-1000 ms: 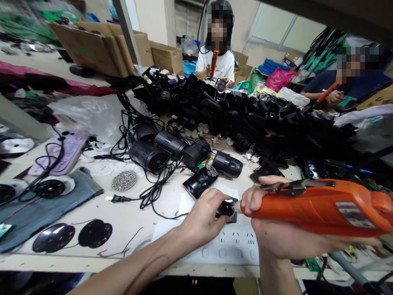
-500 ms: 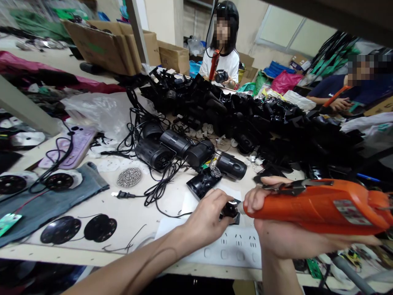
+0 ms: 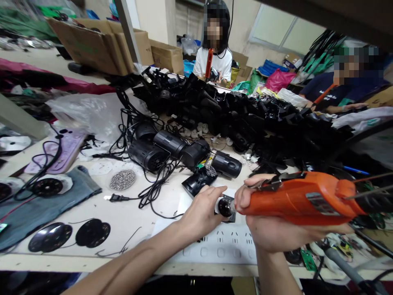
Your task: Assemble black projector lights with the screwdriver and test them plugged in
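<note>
My right hand is wrapped round an orange electric screwdriver, which lies nearly level. Its tip meets a small black round part with a shiny face. My left hand grips that part from the left, fingers bent round its edge. Beneath both hands lies a white power strip with several sockets. Just beyond my left hand rests an opened black cylindrical housing with a perforated end and a bit of green board. A cord runs from the left toward my left hand.
A dish of small screws and a black plug lie left. Black cylindrical housings stand behind, before a heap of black parts. Black discs lie at front left. Two people sit across the table.
The view has shifted slightly, so most things sit further left. The black round part has turned, its face showing more toward me. Both hands keep their hold.
</note>
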### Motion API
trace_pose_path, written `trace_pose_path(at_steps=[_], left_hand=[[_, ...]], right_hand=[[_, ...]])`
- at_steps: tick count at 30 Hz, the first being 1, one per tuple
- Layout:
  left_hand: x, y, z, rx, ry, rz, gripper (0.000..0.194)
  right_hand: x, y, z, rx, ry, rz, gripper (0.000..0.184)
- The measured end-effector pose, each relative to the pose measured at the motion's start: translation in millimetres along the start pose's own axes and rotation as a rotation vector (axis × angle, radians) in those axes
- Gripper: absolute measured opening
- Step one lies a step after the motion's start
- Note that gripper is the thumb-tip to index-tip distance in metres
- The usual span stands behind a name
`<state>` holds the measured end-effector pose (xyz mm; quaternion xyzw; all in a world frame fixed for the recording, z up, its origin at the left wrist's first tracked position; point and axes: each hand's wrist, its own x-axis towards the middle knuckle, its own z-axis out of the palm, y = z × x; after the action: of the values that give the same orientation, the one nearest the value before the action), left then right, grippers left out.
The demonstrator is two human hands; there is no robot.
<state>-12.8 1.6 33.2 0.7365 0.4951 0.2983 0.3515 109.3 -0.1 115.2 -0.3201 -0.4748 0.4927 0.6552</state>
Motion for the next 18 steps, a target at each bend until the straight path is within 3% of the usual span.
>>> trace_pose_path(at_steps=[8, 13, 18], left_hand=[[0.0, -3.0, 2.9, 0.017, 0.028, -0.01, 0.058], [0.2, -3.7, 3.4, 0.005, 0.017, 0.013, 0.05], [0.1, -5.3, 7.2, 0.046, -0.005, 0.015, 0.052]], right_hand=[[0.1, -0.9, 4.1, 0.007, 0.04, -0.044, 0.081], [2.5, -6.3, 3.2, 0.026, 0.022, -0.053, 0.069], [8.4, -7.0, -15.5, -0.031, 0.082, -0.069, 0.084]])
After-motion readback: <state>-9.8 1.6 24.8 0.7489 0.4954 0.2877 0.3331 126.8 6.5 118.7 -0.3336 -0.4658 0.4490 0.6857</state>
